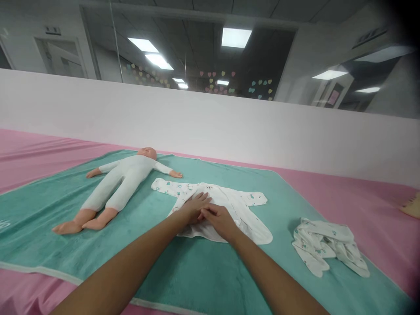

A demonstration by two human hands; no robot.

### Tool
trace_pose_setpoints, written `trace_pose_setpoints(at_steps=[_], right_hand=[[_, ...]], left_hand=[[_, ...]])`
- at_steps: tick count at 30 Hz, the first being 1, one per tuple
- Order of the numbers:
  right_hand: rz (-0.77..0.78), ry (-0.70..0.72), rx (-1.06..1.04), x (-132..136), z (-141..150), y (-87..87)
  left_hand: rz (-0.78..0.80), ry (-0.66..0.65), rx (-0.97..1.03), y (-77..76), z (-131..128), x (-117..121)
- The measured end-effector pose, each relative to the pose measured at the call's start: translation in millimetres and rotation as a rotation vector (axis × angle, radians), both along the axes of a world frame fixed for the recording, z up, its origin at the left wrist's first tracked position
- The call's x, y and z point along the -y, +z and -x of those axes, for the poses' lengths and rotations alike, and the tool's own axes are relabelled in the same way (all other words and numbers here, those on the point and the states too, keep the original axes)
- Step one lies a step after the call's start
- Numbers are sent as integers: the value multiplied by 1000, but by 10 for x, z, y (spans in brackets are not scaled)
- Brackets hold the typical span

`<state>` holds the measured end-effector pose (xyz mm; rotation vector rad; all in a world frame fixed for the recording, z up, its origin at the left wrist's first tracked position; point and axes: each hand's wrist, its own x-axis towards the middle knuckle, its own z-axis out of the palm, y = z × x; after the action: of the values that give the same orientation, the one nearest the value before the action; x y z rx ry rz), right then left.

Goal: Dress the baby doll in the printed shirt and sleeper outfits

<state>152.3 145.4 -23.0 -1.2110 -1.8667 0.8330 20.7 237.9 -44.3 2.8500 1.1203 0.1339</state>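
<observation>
A white baby shirt (252, 225) with small green prints lies spread on a green blanket (210, 267), its sleeves out to both sides. My left hand (196, 206) rests on the middle of the shirt with its fingers stretched out. Close against it, my right hand (217, 218) has thumb and fingers pinched together over the shirt front; whatever is between the fingertips is too small to make out. To the left a baby doll (126, 175) in a white bodysuit lies on its back, its head toward the wall.
A crumpled printed baby garment (328, 245) lies on the blanket at the right. Pink cloth (370, 201) shows around the blanket. A low white wall (197, 124) runs along the back, with glass above it. Something tan (411, 205) is partly visible at the right edge.
</observation>
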Motion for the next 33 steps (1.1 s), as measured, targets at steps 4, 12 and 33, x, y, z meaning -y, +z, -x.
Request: trace_pose_setpoints(at_steps=[4,12,33], right_hand=[[-118,-204,333,-159,-251,-80],[-26,-223,803,-262,-362,-236],[-252,-184,590,977,-1109,-206]], left_hand=[[-79,167,138,-11,122,-34],[-104,248,127,24,218,-60],[-306,-172,-84,299,1130,1006]])
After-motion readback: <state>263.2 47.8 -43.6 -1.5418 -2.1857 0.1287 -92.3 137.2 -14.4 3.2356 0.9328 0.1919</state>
